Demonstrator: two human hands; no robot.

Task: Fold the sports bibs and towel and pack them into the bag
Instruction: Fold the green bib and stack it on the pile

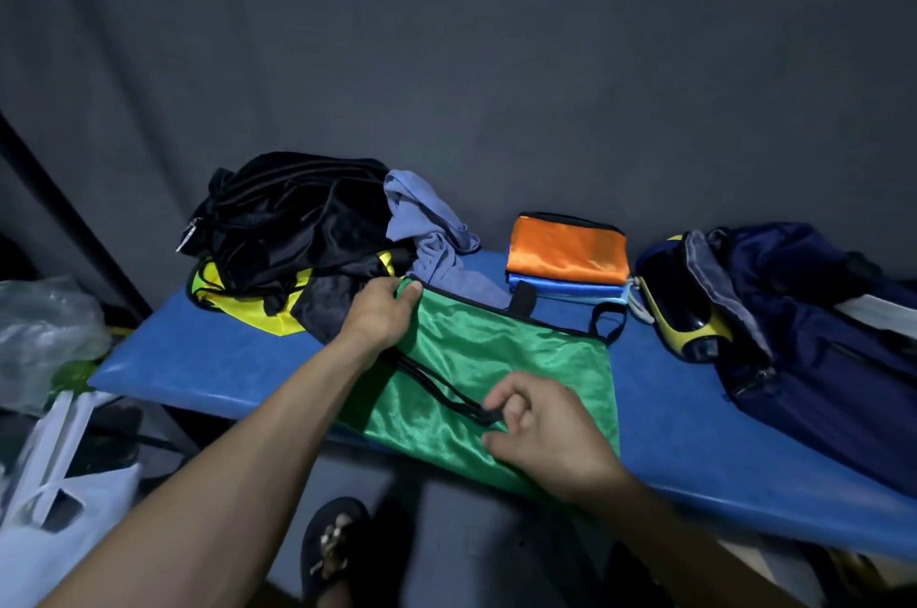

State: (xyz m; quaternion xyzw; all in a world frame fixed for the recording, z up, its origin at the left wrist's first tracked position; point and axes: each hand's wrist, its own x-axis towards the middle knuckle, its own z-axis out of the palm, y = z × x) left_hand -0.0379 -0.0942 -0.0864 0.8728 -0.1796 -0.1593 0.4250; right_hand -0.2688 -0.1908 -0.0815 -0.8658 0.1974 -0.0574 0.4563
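Two hands on one green bib (496, 359), lower centre of frame. Right hand (538, 431) pinches the bib's black cord trim (446, 391) near the front edge of the blue surface (208, 354); left hand (384, 312) grips the bib's far left corner.

Risks, as judged:
- Bib overhangs the front edge under the right hand. Slick fabric; if either grip loosens it could slide to the floor, where a sandalled foot (330, 553) stands.
- Cord loops may catch in a fold and leave it lumpy.
- Left hand sits against the dark pile (297, 225) and yellow bib (258, 309), upper left; a pull leftward could drag them.

Room: bare surface runs left of the bib and along the right front; that suits the fold. Further back, the grey-blue towel (426, 230) lies unfolded just beyond the bib's top edge. Orange and blue folded stack (565, 260) sits centre right, apart. Navy bag (804, 324) lies far right, mouth toward the stack, well apart from the bib. White plastic bags (54, 483) crowd the lower left.
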